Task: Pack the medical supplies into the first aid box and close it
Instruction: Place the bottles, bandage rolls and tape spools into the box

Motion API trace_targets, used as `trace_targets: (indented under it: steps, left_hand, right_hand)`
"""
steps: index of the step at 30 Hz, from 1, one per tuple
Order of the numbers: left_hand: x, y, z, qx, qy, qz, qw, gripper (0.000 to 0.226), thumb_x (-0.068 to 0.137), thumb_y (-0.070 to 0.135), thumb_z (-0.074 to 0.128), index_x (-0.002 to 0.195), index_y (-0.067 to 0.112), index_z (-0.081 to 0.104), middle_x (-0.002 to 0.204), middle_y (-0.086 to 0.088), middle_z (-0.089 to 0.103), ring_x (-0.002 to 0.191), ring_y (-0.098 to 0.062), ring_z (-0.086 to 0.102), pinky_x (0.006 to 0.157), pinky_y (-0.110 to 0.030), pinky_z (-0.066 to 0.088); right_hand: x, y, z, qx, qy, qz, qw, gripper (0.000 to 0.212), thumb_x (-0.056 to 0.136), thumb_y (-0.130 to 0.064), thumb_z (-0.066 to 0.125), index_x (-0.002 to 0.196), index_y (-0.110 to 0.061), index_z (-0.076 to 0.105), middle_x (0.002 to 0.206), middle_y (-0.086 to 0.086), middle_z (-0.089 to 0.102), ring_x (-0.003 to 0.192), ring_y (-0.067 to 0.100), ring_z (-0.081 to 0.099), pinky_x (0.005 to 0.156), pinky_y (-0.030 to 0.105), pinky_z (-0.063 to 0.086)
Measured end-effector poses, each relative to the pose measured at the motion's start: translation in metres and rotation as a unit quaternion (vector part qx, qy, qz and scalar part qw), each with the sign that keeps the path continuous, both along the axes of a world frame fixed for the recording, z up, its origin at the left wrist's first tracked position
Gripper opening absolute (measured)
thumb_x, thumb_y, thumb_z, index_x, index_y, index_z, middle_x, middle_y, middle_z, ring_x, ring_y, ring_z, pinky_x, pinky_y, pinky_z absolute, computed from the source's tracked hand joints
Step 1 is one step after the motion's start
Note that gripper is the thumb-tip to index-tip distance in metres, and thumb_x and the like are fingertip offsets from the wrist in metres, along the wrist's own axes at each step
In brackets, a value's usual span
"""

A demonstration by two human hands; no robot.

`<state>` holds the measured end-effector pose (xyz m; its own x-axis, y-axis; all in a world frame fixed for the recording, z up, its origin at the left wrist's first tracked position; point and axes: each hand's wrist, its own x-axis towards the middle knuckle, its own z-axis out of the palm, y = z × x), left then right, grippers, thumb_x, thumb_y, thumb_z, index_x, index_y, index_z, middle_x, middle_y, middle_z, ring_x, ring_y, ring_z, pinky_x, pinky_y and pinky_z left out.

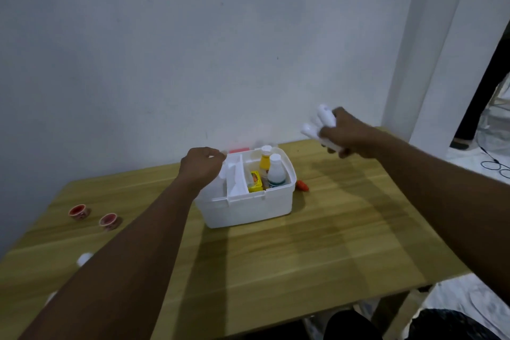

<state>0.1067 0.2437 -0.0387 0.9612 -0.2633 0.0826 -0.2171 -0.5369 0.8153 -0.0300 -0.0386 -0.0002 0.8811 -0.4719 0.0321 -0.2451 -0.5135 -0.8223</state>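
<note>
The first aid box is sitting open near the middle of the table, lid off its top. In its right compartment a yellow bottle and a white bottle are standing upright, with a small yellow carton lying just in front of them.

The left hand is hovering over the box's rear left corner, fingers curled in tight at the rim (it's blurred, so I cannot tell whether they are actually gripping anything).

The right hand is up in the air, right of the box and behind it, fingers wrapped around a bunch of white containers whose rounded ends are poking out toward the wall.

Just beside the box's right wall a small orange thing is lying on the wood. Well to the left of the box two little red cups are standing side by side.

In front of the box bare wood is running all the way to the near edge, and right of the box it is running to the table's right edge.
</note>
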Motion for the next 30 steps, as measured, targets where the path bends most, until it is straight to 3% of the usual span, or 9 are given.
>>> trace_targets:
  steps: [4, 8, 13, 17, 19, 22, 26, 28, 30]
  left_hand:
    - [0.004, 0.006, 0.0, -0.005, 0.019, -0.029, 0.999, 0.031, 0.091, 0.035, 0.063, 0.116, 0.019, 0.072, 0.131, -0.003, 0.064, 0.122, -0.025, 0.056, 0.1, -0.031, 0.041]
    - [0.004, 0.013, -0.002, -0.007, 0.026, -0.06, 0.998, 0.041, 0.09, 0.042, 0.065, 0.123, 0.018, 0.068, 0.135, -0.003, 0.061, 0.123, -0.024, 0.055, 0.107, -0.04, 0.042]
    - [0.004, 0.015, -0.005, 0.001, 0.023, -0.075, 0.997, 0.047, 0.093, 0.043, 0.062, 0.133, 0.018, 0.061, 0.143, -0.003, 0.054, 0.129, -0.023, 0.05, 0.106, -0.037, 0.039]
    - [0.008, 0.016, -0.008, 0.0, 0.022, -0.074, 0.997, 0.045, 0.092, 0.042, 0.063, 0.132, 0.021, 0.062, 0.144, -0.003, 0.053, 0.13, -0.024, 0.049, 0.106, -0.037, 0.038]
    - [0.009, 0.016, -0.01, 0.003, 0.02, -0.07, 0.997, 0.044, 0.092, 0.04, 0.063, 0.132, 0.022, 0.061, 0.145, -0.002, 0.052, 0.13, -0.025, 0.048, 0.105, -0.037, 0.038]
    - [0.009, 0.016, -0.011, 0.006, 0.018, -0.069, 0.997, 0.043, 0.093, 0.039, 0.062, 0.133, 0.023, 0.06, 0.146, -0.003, 0.05, 0.13, -0.026, 0.048, 0.104, -0.038, 0.039]
    - [0.012, 0.017, -0.013, -0.001, 0.018, -0.074, 0.997, 0.043, 0.092, 0.038, 0.064, 0.133, 0.023, 0.061, 0.146, -0.001, 0.05, 0.13, -0.024, 0.048, 0.102, -0.033, 0.037]
    - [0.014, 0.018, -0.014, -0.006, 0.02, -0.074, 0.997, 0.042, 0.092, 0.038, 0.064, 0.132, 0.024, 0.061, 0.147, 0.0, 0.05, 0.13, -0.024, 0.048, 0.1, -0.032, 0.037]
    - [0.015, 0.017, -0.015, -0.005, 0.02, -0.071, 0.997, 0.042, 0.092, 0.037, 0.064, 0.132, 0.025, 0.061, 0.147, -0.001, 0.049, 0.13, -0.025, 0.048, 0.102, -0.034, 0.038]
  right_hand:
    - [0.004, 0.042, 0.06, -0.009, 0.011, 0.128, 0.992, 0.046, 0.093, -0.037, 0.06, 0.129, -0.025, 0.034, 0.099, 0.012, 0.062, 0.073, 0.022, 0.063, 0.052, 0.031, 0.047]
    - [0.009, 0.078, 0.073, -0.154, 0.135, 0.217, 0.954, 0.044, 0.089, -0.024, 0.06, 0.125, -0.025, 0.035, 0.105, 0.014, 0.06, 0.072, 0.023, 0.069, 0.052, 0.033, 0.055]
    - [0.014, 0.104, 0.065, -0.333, 0.214, 0.231, 0.889, 0.034, 0.083, -0.021, 0.068, 0.111, -0.028, 0.05, 0.095, 0.004, 0.062, 0.071, 0.021, 0.071, 0.054, 0.034, 0.061]
    - [0.011, 0.118, 0.055, -0.44, 0.234, 0.22, 0.839, 0.031, 0.084, -0.013, 0.065, 0.112, -0.024, 0.058, 0.092, 0.002, 0.062, 0.049, 0.013, 0.058, 0.044, 0.027, 0.053]
    - [0.01, 0.126, 0.052, -0.501, 0.261, 0.228, 0.793, 0.031, 0.086, -0.017, 0.066, 0.115, -0.022, 0.059, 0.089, -0.003, 0.057, 0.054, 0.01, 0.053, 0.044, 0.024, 0.041]
    - [0.015, 0.134, 0.045, -0.539, 0.297, 0.25, 0.747, 0.04, 0.088, -0.045, 0.065, 0.119, -0.021, 0.058, 0.106, -0.004, 0.061, 0.082, 0.016, 0.058, 0.062, 0.027, 0.044]
    - [0.019, 0.139, 0.039, -0.523, 0.321, 0.227, 0.756, 0.054, 0.096, -0.061, 0.042, 0.131, -0.021, 0.049, 0.119, 0.004, 0.059, 0.058, 0.009, 0.044, 0.055, 0.029, 0.034]
    - [0.018, 0.139, 0.038, -0.512, 0.321, 0.219, 0.766, 0.051, 0.099, -0.055, 0.038, 0.138, -0.023, 0.04, 0.129, 0.007, 0.057, 0.056, 0.01, 0.04, 0.054, 0.03, 0.032]
    - [0.017, 0.138, 0.037, -0.501, 0.327, 0.22, 0.77, 0.05, 0.101, -0.043, 0.042, 0.144, -0.021, 0.03, 0.126, 0.011, 0.056, 0.056, 0.012, 0.042, 0.053, 0.03, 0.034]
